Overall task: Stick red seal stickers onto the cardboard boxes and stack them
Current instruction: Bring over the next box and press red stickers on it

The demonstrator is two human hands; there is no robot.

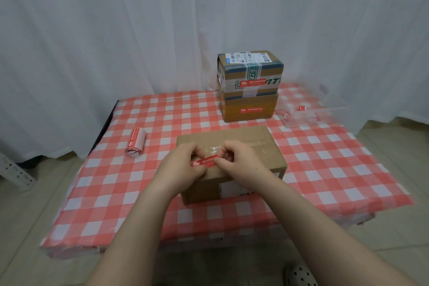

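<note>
A plain cardboard box (250, 146) lies in front of me on the checked table. Over its near top edge I hold a red seal sticker (205, 162) stretched flat: my left hand (183, 165) pinches its left end and my right hand (239, 160) pinches its right end. Whether the sticker touches the box I cannot tell. Farther back stand two stacked boxes, the upper taped one (251, 71) on the lower brown one (249, 109); each has a red sticker on its front.
A roll of red stickers (135, 141) lies at the left of the red-and-white checked tablecloth (116, 193). A clear plastic tray (306, 111) holding peeled backing scraps sits at the back right. White curtains hang behind the low table.
</note>
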